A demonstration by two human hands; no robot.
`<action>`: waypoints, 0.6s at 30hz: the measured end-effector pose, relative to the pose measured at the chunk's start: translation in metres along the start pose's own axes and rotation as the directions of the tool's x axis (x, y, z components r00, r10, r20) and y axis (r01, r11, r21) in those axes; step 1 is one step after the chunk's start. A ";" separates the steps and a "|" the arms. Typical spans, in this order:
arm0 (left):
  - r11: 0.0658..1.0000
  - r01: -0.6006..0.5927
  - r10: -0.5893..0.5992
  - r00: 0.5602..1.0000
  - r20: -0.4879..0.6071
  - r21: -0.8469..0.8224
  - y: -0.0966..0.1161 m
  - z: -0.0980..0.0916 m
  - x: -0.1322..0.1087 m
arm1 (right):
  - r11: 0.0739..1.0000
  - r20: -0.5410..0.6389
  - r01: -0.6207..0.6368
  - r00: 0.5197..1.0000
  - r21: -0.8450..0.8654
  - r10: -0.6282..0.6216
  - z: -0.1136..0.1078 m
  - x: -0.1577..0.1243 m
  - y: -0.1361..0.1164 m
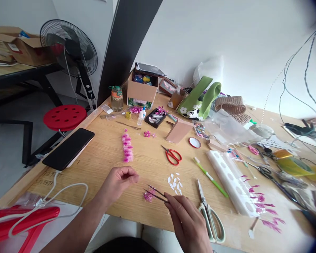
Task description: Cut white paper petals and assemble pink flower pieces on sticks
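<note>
My right hand [188, 221] grips dark tweezers [162, 199] whose tips point left and stand slightly apart. Beneath them lies a small heap of pink fuzzy scraps [148, 196] on the wooden table [94, 196]. My left hand [118, 182] hovers just left of the tips, thumb and fingers pinched together; whatever is between them, if anything, is too small to make out. Several white leaf-shaped pieces [175, 183] are spread beyond my right hand. A pink fuzzy strip [127, 149] stretches away behind my left hand. Large pale-handled scissors [209, 214] lie beside my right hand.
Red-handled pliers [173, 156] and a green toothbrush [210, 178] lie further in. A black phone [68, 149] with a white cable is at the left edge. White foam holder [231, 186], green bag [197, 102] and cardboard box [142, 91] stand around the sides and back.
</note>
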State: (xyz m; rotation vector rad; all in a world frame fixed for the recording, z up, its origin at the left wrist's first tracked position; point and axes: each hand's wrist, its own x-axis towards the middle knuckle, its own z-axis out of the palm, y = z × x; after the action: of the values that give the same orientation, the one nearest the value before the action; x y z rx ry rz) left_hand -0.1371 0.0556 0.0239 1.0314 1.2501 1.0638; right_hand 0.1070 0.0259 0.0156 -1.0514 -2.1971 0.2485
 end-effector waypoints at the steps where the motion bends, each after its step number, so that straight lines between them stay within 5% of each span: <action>1: 1.000 -0.007 0.006 0.999 -0.035 -0.015 0.000 -0.001 0.001 | 1.000 -0.002 -0.031 1.000 0.004 0.031 -0.001 0.000 0.000; 9: 0.996 -0.057 0.053 0.997 -0.059 -0.070 -0.004 0.010 0.003 | 0.990 -0.010 -0.132 0.991 0.049 0.133 0.003 0.002 -0.004; 18: 0.994 -0.087 0.073 0.977 0.198 0.065 -0.003 0.014 0.003 | 0.981 0.039 -0.149 0.989 0.123 0.145 0.003 0.001 -0.006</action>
State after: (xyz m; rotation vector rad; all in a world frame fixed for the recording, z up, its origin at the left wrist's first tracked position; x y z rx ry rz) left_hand -0.1229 0.0576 0.0209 1.2214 1.1021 0.9577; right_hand 0.1009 0.0232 0.0172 -1.1473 -2.1024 0.4658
